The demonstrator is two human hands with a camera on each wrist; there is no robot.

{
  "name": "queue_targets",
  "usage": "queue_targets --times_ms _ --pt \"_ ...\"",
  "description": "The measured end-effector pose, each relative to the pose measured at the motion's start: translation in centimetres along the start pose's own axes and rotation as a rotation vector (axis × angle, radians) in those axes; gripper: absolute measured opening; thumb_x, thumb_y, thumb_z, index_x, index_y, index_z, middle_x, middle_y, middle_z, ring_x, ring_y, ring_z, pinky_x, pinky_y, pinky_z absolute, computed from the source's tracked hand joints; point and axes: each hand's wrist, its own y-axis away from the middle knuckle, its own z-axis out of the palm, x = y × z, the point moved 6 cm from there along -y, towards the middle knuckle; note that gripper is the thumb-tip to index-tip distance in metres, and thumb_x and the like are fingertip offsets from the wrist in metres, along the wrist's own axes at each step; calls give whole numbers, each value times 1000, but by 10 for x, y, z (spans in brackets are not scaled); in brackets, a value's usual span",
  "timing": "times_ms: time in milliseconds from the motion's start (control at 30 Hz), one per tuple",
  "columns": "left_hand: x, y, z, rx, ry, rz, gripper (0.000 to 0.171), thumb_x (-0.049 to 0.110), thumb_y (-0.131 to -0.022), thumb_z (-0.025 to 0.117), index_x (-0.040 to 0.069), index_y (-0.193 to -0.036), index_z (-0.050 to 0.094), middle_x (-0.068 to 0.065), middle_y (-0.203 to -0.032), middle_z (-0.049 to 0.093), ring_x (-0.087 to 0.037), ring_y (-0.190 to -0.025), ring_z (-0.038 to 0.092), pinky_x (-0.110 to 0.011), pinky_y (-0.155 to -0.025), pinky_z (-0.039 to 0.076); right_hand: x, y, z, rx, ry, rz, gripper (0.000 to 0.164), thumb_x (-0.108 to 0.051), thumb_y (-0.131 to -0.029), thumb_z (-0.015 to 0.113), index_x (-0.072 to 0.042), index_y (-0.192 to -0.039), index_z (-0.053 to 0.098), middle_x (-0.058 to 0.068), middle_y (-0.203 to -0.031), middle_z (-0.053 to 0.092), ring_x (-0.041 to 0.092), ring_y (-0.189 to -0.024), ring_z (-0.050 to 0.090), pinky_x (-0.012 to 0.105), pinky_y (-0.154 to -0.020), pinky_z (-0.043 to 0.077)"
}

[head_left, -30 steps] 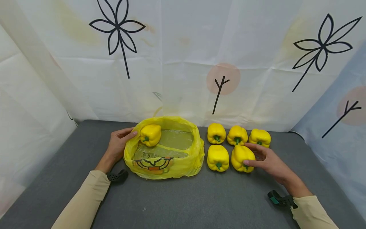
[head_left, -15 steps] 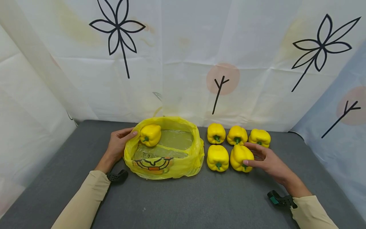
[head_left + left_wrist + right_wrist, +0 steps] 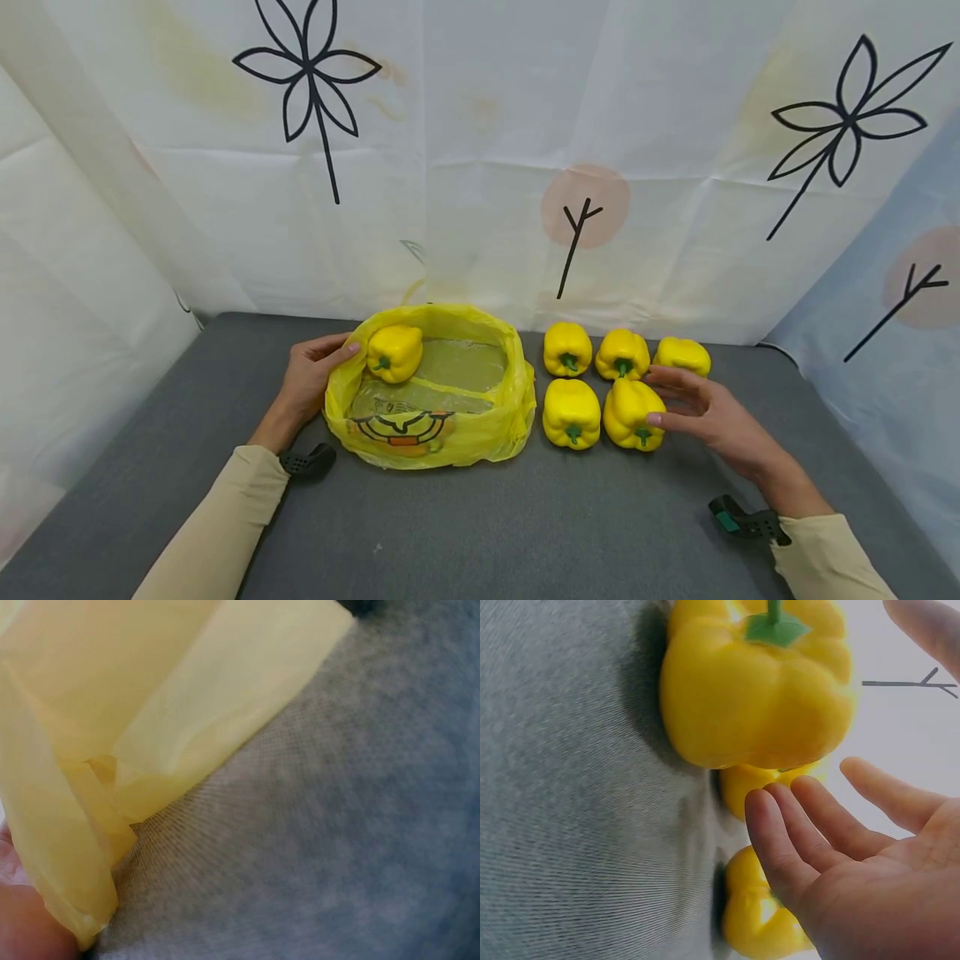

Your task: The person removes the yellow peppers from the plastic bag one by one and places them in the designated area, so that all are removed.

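A yellow plastic bag (image 3: 450, 446) stands on the dark table, its mouth spread wide, with one yellow bell pepper (image 3: 395, 354) inside at the left. My left hand (image 3: 303, 383) holds the bag's left rim; in the left wrist view, bag film (image 3: 161, 697) hides most of that hand. My right hand (image 3: 712, 421) is beside the front right bell pepper (image 3: 630, 417), fingers extended and parted. The right wrist view shows a gap between the fingers and this green-stemmed bell pepper (image 3: 757, 697). Another bell pepper (image 3: 572, 414) sits just left of it.
Behind these, a row holds three more bell peppers: a left one (image 3: 567, 349), a middle one (image 3: 622, 354) and a right one (image 3: 682, 356). A white printed cloth (image 3: 480, 167) rises at the table's back edge. Bare grey table (image 3: 480, 533) lies in front.
The front right bell pepper shifted slightly left under my right hand's fingers. Since then that hand has drawn a little to the right, off the pepper. My left hand stays at the bag.
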Motion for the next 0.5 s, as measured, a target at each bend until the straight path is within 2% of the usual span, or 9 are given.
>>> queue_targets --times_ms 367,500 --pt "1 0 2 -7 4 -1 33 1 -101 62 -13 -131 62 -2 -112 74 -16 -94 73 -29 -78 62 -28 -1 -8 1 56 -29 73 -18 -100 68 -1 -159 28 24 -159 30 50 -140 37 21 -93 53" --pt "1 0 1 -9 5 0 33 1 -101 62 -12 -130 63 -2 -112 74 -17 -95 73 -29 -78 62 -46 -7 -9 -17 109 -63 74 -18 -99 70 -2 -158 30 22 -159 32 49 -138 39 36 -98 55"
